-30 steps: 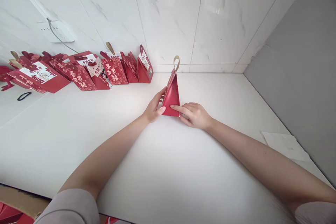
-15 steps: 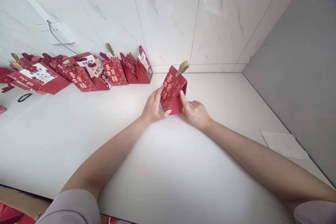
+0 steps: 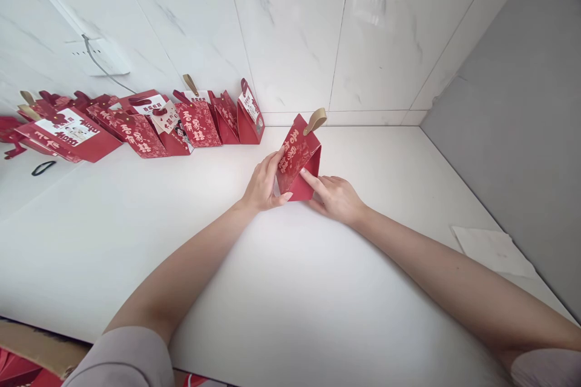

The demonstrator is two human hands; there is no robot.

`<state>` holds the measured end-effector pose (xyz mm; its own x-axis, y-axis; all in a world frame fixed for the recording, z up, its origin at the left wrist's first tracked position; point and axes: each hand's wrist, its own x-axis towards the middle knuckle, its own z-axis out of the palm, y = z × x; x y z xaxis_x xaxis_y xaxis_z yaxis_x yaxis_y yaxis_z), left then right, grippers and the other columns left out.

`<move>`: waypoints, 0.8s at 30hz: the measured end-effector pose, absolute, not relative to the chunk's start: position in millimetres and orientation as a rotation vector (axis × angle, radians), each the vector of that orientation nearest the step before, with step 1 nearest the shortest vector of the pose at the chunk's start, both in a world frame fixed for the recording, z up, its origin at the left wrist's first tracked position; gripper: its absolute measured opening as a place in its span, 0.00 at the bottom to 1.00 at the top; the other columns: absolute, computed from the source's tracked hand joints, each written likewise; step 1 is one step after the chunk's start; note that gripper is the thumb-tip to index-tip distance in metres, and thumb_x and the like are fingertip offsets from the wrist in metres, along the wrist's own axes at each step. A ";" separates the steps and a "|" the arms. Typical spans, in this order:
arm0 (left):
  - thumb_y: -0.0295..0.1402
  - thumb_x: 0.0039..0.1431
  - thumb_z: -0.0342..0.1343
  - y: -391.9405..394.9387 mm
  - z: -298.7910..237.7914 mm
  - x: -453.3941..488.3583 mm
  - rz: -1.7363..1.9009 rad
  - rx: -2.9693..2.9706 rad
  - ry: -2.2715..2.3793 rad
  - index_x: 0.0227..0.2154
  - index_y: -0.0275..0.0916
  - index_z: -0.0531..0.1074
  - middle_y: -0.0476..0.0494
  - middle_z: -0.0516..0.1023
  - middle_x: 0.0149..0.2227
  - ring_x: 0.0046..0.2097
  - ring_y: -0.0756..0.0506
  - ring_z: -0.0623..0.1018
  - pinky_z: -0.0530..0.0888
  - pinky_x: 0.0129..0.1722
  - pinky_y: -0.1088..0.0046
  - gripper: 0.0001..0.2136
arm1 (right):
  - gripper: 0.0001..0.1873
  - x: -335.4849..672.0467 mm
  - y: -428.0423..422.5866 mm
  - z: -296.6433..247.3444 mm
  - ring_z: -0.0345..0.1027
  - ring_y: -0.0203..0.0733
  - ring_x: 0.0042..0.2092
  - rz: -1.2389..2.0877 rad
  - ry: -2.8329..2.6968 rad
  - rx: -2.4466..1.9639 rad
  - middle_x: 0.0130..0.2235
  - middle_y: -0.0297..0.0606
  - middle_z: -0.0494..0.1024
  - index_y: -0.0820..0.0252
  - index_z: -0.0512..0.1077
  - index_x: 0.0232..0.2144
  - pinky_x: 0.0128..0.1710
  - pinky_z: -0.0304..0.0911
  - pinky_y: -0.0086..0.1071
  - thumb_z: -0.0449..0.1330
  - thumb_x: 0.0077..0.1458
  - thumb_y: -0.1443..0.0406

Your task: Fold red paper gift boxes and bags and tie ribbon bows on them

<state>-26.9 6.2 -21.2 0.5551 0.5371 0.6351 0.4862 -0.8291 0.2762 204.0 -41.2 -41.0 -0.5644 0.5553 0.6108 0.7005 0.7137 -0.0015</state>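
A small red paper gift bag with gold characters and a tan loop handle stands tilted to the right on the white counter. My left hand grips its left side, thumb under the lower edge and fingers on the printed face. My right hand holds the right side, index finger pressed against the bag's plain red panel. Both hands are closed on the bag.
A row of several finished red gift bags leans along the back wall at the left. A black hair tie lies near them. A white sheet lies at the right by the grey wall. A cardboard box edge shows bottom left.
The bag went from standing upright and edge-on to turned and tilted right, with its printed face toward me. My right index finger shifted from the base up onto the side panel.
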 end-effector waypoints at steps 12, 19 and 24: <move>0.55 0.54 0.51 8.3 -29.0 -29.9 0.935 2.422 0.879 0.67 0.39 0.45 0.32 0.60 0.62 0.57 0.34 0.69 0.70 0.52 0.57 0.43 | 0.36 202.9 -42.8 -37.4 0.67 0.43 0.31 -0.175 -2.346 -0.968 0.33 0.37 0.76 0.62 0.41 0.67 0.32 0.64 0.35 0.51 0.62 0.61; 0.54 0.57 0.48 7.5 -28.4 -29.5 0.963 2.212 0.900 0.66 0.41 0.50 0.34 0.62 0.62 0.53 0.36 0.72 0.72 0.50 0.58 0.38 | 0.32 201.9 -42.8 -36.6 0.67 0.41 0.31 -0.166 -2.362 -0.984 0.30 0.34 0.74 0.58 0.48 0.65 0.33 0.63 0.33 0.51 0.62 0.65; 0.54 0.59 0.45 12.1 -35.3 -27.7 1.021 1.964 0.858 0.61 0.41 0.59 0.39 0.70 0.57 0.51 0.37 0.75 0.71 0.51 0.59 0.32 | 0.30 201.2 -42.6 -39.6 0.68 0.41 0.32 -0.147 -2.352 -0.933 0.33 0.34 0.75 0.54 0.46 0.66 0.34 0.65 0.33 0.49 0.64 0.64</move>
